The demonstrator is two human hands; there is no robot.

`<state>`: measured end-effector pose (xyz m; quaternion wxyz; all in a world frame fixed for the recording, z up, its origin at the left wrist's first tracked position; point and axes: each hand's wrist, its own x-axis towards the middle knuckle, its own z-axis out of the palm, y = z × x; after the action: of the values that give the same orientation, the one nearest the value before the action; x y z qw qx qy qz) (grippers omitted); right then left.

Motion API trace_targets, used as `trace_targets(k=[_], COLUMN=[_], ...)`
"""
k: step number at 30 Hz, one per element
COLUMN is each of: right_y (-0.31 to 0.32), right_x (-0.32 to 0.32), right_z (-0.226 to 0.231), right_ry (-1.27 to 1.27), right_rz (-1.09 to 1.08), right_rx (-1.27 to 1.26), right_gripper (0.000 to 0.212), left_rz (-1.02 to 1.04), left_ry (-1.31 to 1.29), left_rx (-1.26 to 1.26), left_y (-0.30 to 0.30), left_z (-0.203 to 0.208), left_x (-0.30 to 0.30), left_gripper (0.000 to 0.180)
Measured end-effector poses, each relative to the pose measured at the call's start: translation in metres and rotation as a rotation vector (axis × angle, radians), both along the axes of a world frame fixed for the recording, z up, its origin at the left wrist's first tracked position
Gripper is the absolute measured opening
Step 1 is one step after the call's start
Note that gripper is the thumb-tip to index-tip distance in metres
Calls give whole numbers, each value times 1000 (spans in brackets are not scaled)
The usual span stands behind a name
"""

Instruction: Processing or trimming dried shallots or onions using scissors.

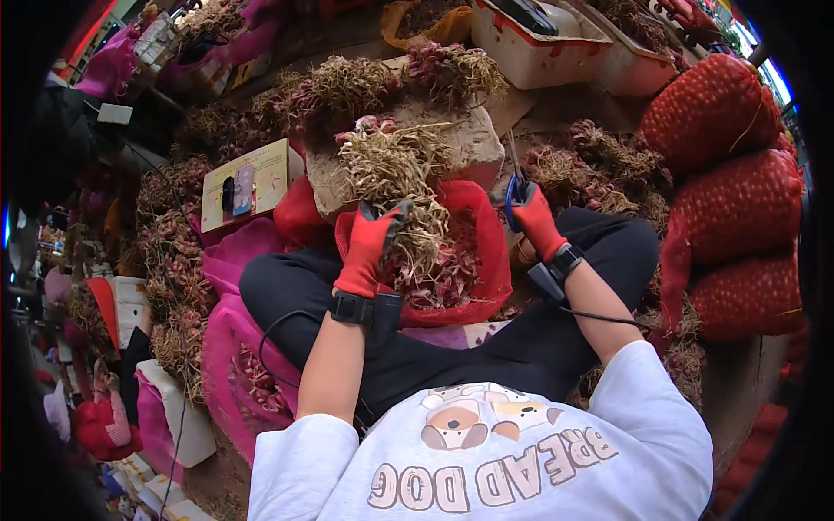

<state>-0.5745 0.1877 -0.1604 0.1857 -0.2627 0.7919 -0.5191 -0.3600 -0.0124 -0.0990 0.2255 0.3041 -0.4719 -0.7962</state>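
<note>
Carefully, we keep our red-gloved left hand (369, 247) clenched on the bunch of purple shallots with dry straw-coloured roots (408, 204) over the red mesh bag (486, 252), while our red-gloved right hand (534, 221), at three o'clock, grips blue-handled scissors (516, 187) to cut close.

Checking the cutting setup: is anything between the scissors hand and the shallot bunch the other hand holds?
Nothing visible. The right hand with blue-handled scissors sits apart from the dried-stalk shallot bunch in the left hand; only the red mesh bag's rim lies below the gap.
</note>
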Motion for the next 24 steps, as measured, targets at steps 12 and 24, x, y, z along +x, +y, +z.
trace_targets(k=[12,24], right_y=[35,57], right_x=[-9,7], right_z=[32,115], right_ry=[-501,-684], right_rz=[24,-10], right_rx=[0,-294], right_gripper=[14,26], left_rz=[-977,-1107], left_ry=[-1117,-817], left_rx=[-1047,-925], left_y=[57,147], left_z=[-27,-139], left_x=[-36,-64], left_gripper=[81,55])
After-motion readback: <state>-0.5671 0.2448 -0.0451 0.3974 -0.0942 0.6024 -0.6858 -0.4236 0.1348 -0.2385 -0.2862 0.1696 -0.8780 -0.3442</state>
